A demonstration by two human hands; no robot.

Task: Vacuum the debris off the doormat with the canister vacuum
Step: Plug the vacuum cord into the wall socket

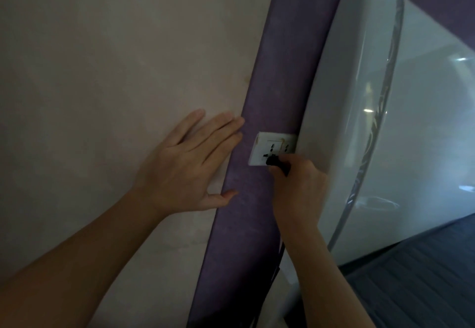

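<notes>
Since neither the doormat nor the canister vacuum shows up anywhere in shot, all there is to go on is the wall socket (270, 146). At the socket's lower right corner the right hand (298, 189) has its fingers curled round a black plug (273, 161), whose nose touches the lower part of the faceplate. It's dim, so I can't tell whether the pins are seated or only lined up. Either way the push would run along the plug's own axis, straight into the plate, and the right hand is plainly the one on it.

Left of the socket, the left hand (185, 171) lies spread flat on the wall (102, 70), holding nothing, fingertips just short of the plate. A dark cord (280, 253) drops below the socket, presumably toward the vacuum. Tight spot though: a big glossy white appliance (359, 96) butts against the socket's right edge, crowding the knuckles.
</notes>
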